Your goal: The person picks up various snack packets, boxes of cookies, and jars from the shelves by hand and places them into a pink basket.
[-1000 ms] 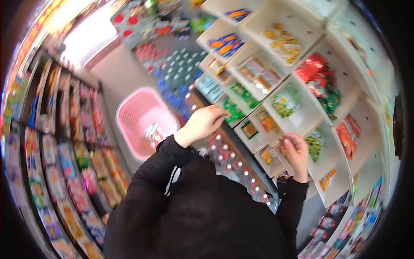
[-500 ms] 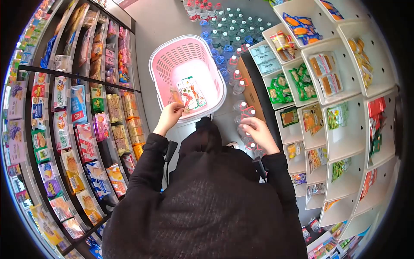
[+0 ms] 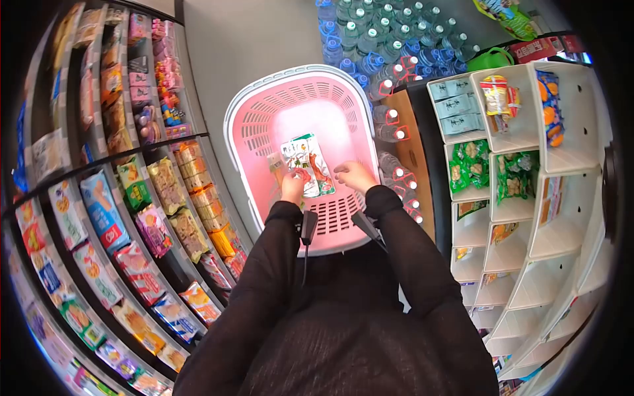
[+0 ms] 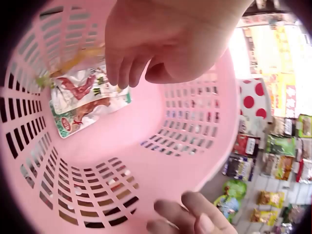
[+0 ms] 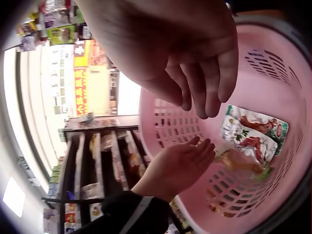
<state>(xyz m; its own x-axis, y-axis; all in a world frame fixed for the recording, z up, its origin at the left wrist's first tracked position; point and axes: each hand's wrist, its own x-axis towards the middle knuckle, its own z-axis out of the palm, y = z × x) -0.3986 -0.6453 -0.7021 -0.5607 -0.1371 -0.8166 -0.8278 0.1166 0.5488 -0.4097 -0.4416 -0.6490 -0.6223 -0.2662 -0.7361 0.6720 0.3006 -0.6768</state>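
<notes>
A pink plastic basket (image 3: 231,125) stands on the floor below me. Red-and-green snack packets (image 3: 307,165) lie flat on its bottom, with a thin yellow packet (image 3: 275,165) beside them. My left hand (image 3: 292,187) hovers over the basket's near side; its fingers (image 4: 124,73) hang relaxed above the packets (image 4: 83,97) and hold nothing. My right hand (image 3: 354,175) hovers next to it, fingers (image 5: 204,95) loose and empty. In the right wrist view the left hand (image 5: 180,163) has straight fingers just short of the yellow packet (image 5: 239,163).
Racks of snack packets (image 3: 132,198) run along the left. White cubby shelves (image 3: 515,165) with bagged snacks stand on the right. Several water bottles (image 3: 376,46) and a brown cardboard box (image 3: 409,145) sit beside the basket. Grey floor (image 3: 251,39) lies beyond it.
My left hand held a packet above the basket; that packet now lies inside and the hand is empty. My right hand came from the bottles to over the basket. My view tipped down.
</notes>
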